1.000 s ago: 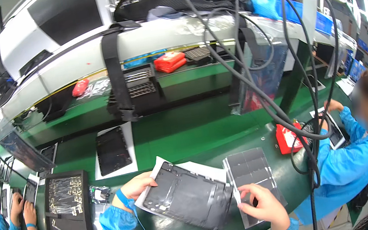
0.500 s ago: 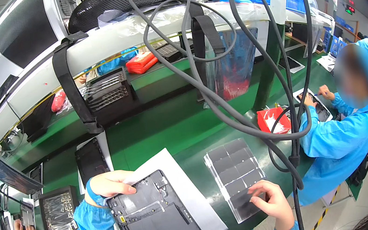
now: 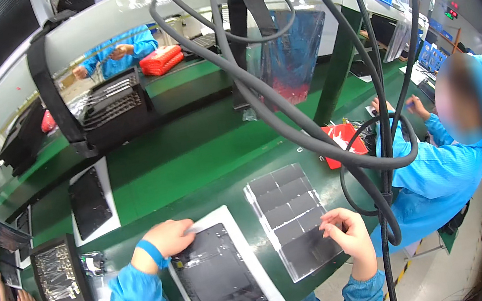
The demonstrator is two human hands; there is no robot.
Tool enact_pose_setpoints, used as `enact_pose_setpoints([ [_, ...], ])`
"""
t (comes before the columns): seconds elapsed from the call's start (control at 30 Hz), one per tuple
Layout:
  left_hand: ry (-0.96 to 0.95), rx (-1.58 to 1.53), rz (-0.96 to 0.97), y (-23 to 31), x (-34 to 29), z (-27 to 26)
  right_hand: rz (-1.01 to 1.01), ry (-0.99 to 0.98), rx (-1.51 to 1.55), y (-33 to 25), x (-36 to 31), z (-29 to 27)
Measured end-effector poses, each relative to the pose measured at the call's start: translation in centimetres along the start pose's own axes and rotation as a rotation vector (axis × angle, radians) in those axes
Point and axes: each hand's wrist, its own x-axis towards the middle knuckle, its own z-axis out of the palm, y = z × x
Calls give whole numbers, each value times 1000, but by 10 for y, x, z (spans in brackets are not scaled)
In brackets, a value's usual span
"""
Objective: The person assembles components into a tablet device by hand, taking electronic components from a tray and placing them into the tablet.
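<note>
A black tablet back housing (image 3: 225, 282) lies on a white sheet (image 3: 271, 288) on the green bench in front of me. My left hand (image 3: 166, 242), with a blue band at the wrist, grips the housing's upper left corner. Right of it lies a sheet of dark grey rectangular stickers (image 3: 289, 211) on a pale backing. Over the right edge of that sheet is my right hand (image 3: 352, 238), thumb and fingertips drawn together. Whatever they may pinch is too small to make out.
Another black housing (image 3: 89, 202) lies on white paper at the back left. A black tray (image 3: 55, 278) of small metal parts stands left. Thick grey cables (image 3: 285, 110) hang ahead. A red box (image 3: 344, 139) sits near a co-worker in blue (image 3: 441, 171).
The tablet housing, tilted up in my left hand before, now lies flat on the white sheet. My right fingertips have come closer together. The whole view has shifted.
</note>
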Motion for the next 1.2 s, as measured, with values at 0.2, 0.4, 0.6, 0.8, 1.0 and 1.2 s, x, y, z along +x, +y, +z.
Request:
enact_pose_setpoints([
  [0.2,541,80,380,112,-18,49,-124,22,-123,3,39,-18],
  [0.4,590,181,609,189,33,124,-383,-354,-534,-3,105,16],
  [0.6,517,145,578,172,49,137,-395,-466,-750,9,108,21],
  [0.8,544,231,610,152,41,126,-309,-467,-573,1,106,28],
  [1.0,648,163,662,153,45,129,-358,-549,-663,8,114,23],
  [1.2,335,81,673,159,27,118,-275,-712,-757,-2,127,18],
])
